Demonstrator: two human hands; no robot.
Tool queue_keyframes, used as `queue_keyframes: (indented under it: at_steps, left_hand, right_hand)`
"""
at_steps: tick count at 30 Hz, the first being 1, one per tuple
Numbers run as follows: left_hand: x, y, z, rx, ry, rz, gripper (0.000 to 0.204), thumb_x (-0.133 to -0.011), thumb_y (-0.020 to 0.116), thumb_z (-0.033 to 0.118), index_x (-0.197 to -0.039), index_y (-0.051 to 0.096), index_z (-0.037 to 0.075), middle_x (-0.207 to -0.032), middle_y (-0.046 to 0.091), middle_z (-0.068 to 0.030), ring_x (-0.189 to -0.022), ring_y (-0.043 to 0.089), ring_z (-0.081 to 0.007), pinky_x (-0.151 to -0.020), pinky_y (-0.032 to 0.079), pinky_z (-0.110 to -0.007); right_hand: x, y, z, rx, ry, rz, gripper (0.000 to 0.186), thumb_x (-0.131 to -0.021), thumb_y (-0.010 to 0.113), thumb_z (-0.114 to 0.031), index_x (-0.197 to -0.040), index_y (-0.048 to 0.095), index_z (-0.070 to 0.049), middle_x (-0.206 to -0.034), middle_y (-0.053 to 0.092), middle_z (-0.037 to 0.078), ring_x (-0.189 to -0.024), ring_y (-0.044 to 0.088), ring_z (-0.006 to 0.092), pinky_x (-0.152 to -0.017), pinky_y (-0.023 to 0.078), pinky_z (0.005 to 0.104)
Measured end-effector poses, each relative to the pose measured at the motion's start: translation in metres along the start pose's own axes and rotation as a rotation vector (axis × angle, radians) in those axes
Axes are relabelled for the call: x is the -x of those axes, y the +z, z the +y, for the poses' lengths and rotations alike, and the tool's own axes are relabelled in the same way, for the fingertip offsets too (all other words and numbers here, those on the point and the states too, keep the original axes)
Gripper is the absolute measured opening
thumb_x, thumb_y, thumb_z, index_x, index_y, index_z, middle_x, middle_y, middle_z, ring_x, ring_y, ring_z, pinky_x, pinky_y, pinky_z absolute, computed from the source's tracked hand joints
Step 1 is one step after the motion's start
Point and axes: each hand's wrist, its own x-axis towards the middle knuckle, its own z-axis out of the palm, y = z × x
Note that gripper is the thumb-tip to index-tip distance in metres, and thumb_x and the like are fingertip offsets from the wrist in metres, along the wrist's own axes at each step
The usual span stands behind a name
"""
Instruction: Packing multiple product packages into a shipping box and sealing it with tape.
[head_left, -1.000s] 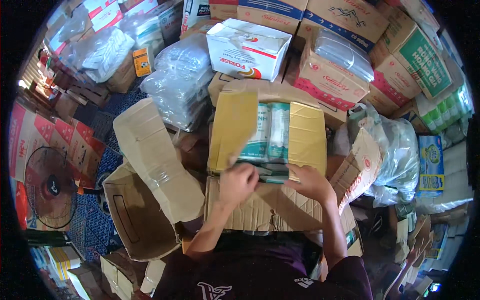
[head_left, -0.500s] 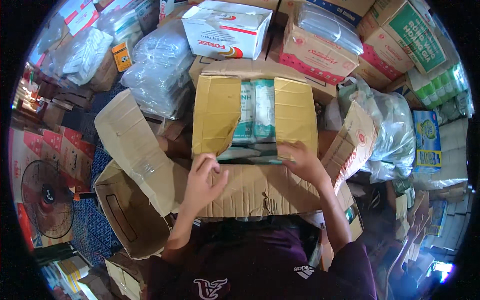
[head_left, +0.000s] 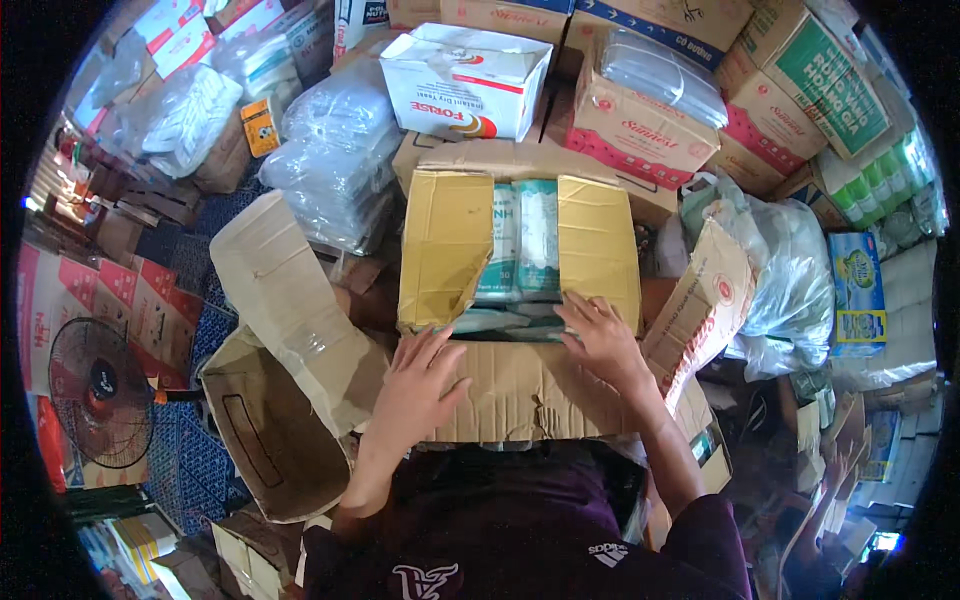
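In front of me stands a cardboard box [head_left: 450, 235] with its left and right flaps folded in and a gap between them. Through the gap show green-and-white packets [head_left: 538, 240], packed side by side. The near flap [head_left: 510, 395] hangs down toward my body. My left hand [head_left: 425, 375] lies at the left part of the box's near edge, fingers extended and apart. At the right part of that edge rests my right hand [head_left: 600, 335], its fingers stretched over the lower corner of the right flap. Neither hand holds anything.
An opened brown box [head_left: 270, 430] stands at left, beside a standing fan [head_left: 100, 385]. Clear plastic-wrapped bundles [head_left: 335, 150] and a white carton [head_left: 465, 85] lie beyond. Plastic bags [head_left: 790, 280] are at right, with stacked cartons [head_left: 650, 120] behind.
The fingers of my left hand have straightened from a curl at the box edge and now lie flatter. My right hand's fingers have spread. The whole view has shifted slightly.
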Motion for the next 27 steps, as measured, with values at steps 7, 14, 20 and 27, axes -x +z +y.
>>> queue_keyframes:
  at_steps: [7,14,20,27]
  left_hand:
    - [0.031,-0.005,0.01,-0.154,-0.143,-0.382,0.06,-0.082,0.06,0.023,-0.136,0.037,0.01,-0.148,0.02,-0.0169,-0.134,0.021,-0.0388,-0.11,0.013,-0.051]
    - [-0.045,0.031,-0.002,-0.1,0.027,-0.113,0.071,-0.082,0.061,0.031,-0.14,0.028,0.009,-0.147,0.021,-0.0171,-0.133,0.022,-0.0422,-0.107,0.018,-0.056]
    - [-0.066,0.029,-0.036,0.072,0.073,0.418,0.073,-0.08,0.062,0.007,-0.139,0.02,-0.002,-0.127,0.046,-0.0235,-0.111,0.049,-0.0392,-0.091,0.041,-0.046]
    - [-0.045,-0.032,-0.041,0.249,-0.367,0.762,0.026,-0.075,0.068,0.01,-0.096,0.056,0.001,-0.08,0.061,-0.0119,-0.063,0.059,-0.0211,-0.057,0.046,-0.031]
  right_hand:
    - [0.022,-0.04,-0.013,-0.209,0.042,-0.17,0.051,-0.079,0.064,-0.021,-0.127,0.049,-0.012,-0.138,0.039,0.015,-0.127,0.036,0.0344,-0.102,0.033,0.0423]
    - [0.011,-0.033,-0.013,0.047,-0.098,-0.008,0.037,-0.078,0.067,-0.024,-0.114,0.062,-0.025,-0.144,0.03,0.015,-0.132,0.028,0.0375,-0.103,0.031,0.0469]
    - [0.019,-0.068,-0.021,0.221,0.238,0.297,0.036,-0.073,0.07,-0.013,-0.109,0.064,-0.017,-0.14,0.035,0.018,-0.128,0.034,0.0386,-0.1,0.036,0.0452]
    - [0.034,-0.083,0.027,0.481,0.418,0.585,0.037,-0.077,0.051,-0.001,-0.113,0.053,-0.004,-0.136,0.04,0.02,-0.129,0.034,0.0368,-0.107,0.025,0.0495]
